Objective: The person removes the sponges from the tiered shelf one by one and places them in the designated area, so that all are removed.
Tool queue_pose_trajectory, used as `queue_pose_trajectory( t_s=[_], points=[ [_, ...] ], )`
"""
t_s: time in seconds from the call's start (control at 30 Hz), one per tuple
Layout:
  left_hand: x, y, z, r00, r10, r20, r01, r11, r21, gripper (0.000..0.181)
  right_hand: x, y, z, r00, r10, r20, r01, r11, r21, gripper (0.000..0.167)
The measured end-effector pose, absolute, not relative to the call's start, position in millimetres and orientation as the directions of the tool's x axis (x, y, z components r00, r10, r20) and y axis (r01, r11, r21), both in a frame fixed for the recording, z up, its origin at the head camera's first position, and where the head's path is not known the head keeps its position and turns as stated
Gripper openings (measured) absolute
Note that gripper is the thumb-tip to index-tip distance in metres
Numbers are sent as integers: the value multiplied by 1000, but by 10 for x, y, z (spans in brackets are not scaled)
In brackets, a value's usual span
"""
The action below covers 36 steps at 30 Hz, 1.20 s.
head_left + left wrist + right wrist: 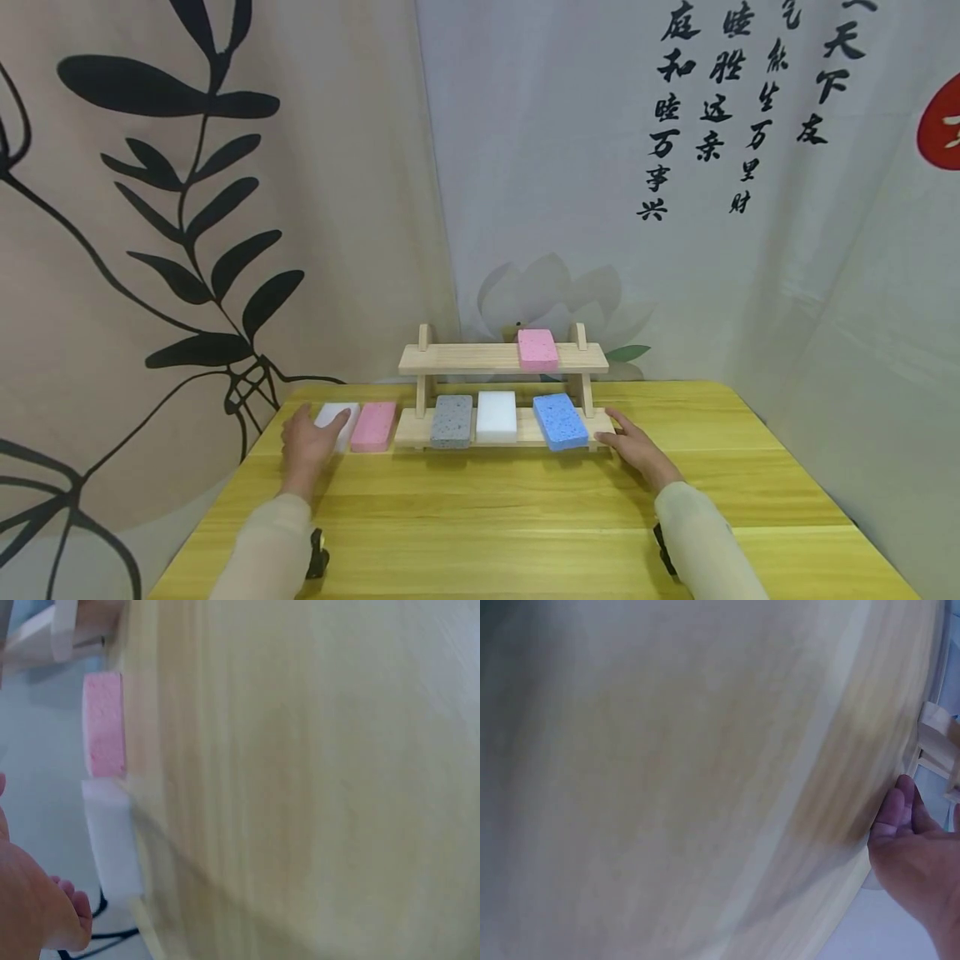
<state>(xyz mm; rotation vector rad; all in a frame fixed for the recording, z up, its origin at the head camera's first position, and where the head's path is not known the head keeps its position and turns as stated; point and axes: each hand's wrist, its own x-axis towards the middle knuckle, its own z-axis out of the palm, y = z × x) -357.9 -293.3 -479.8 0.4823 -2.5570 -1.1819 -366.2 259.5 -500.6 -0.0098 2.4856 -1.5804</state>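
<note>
The left hand (306, 443) spreads loose fingers around a white sponge (328, 412) on the surface (480, 508); careless closing could bump the adjacent pink sponge (373, 427). Whether the right hand (639, 450) grips the rack (457, 360) is unclear.

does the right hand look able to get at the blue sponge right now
Probably yes: the right hand is at the right end of the rack, close beside the blue sponge, and nothing stands between them.

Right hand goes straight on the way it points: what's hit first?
Right hand likely meets the rack's lower shelf first, at its right end; they look touching or nearly so, depth unclear.
</note>
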Motion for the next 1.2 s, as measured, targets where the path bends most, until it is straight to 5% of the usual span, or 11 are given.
queue_pose_trajectory(
  t_s=[1.2],
  points=[
    [-3832,-2223,-4261,-906,-321,275,54,557,829,84,-3604,2555,-4942,-987,-105,-125,67,439,-896,80]
  ],
)
